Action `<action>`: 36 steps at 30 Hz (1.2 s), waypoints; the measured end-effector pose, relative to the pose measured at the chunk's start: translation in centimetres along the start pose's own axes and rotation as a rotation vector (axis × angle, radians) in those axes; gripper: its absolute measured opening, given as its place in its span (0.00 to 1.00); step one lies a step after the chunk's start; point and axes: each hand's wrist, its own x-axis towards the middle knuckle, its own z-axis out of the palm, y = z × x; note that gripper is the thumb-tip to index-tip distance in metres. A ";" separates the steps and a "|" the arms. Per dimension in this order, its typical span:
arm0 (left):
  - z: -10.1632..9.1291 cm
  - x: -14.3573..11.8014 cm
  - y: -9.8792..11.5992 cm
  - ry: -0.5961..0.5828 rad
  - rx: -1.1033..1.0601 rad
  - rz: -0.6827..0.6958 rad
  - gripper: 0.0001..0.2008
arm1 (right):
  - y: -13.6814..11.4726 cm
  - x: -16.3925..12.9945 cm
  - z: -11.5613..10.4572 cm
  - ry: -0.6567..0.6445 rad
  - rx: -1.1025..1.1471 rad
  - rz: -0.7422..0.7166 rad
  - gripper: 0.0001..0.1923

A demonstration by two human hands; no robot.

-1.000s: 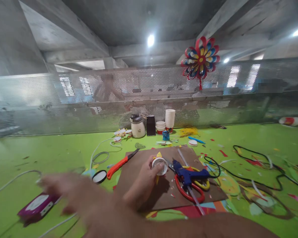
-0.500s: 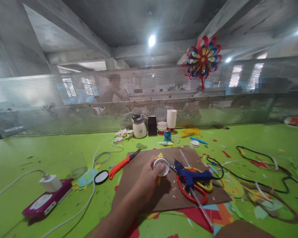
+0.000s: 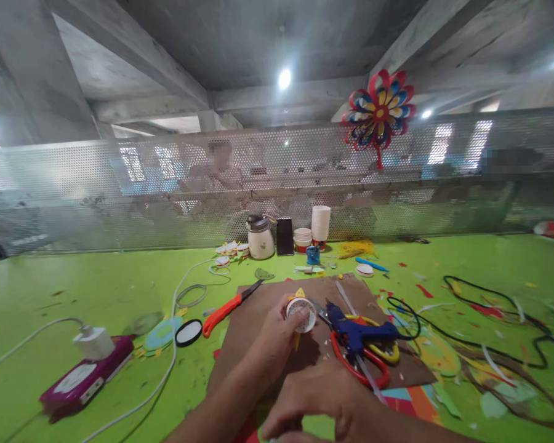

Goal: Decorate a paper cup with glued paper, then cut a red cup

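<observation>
My left hand [image 3: 279, 329] is closed around a small round white paper cup piece [image 3: 305, 315], its thumb pressed into the round face. Yellow paper points stick out from that piece above and below. My right hand [image 3: 316, 394] is low at the bottom edge, bent over with thumb and finger curled together; its fingertips are partly cut off, and what they pinch cannot be made out. Right of the left hand, a blue glue gun [image 3: 357, 329] lies over scissors [image 3: 381, 369] with red and yellow handles. All this is above or on a brown board [image 3: 244, 344].
An orange-handled knife [image 3: 226, 312] and a roll of tape [image 3: 189, 333] lie left, near a purple power strip [image 3: 90, 375] and its white cable. Behind stand a jug [image 3: 261, 240], a phone [image 3: 285, 237] and stacked paper cups [image 3: 321, 224]. A black cord [image 3: 484, 289] winds among scraps at right.
My right hand has come into view at the bottom, in front of the board. The left hand still holds the cup piece in nearly the same place; the view has shifted slightly.
</observation>
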 end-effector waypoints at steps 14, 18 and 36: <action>0.4 -0.8 0.1 -0.067 -0.129 -0.016 0.08 | 1.4 0.7 -4.6 0.147 -0.100 0.298 0.17; 0.2 -0.6 -0.2 -0.100 -0.150 -0.022 0.08 | 2.3 0.0 -4.7 0.190 -0.088 0.340 0.19; 0.6 -0.7 0.3 -0.085 -0.163 -0.044 0.09 | 2.7 -0.8 -4.8 0.222 -0.126 0.351 0.18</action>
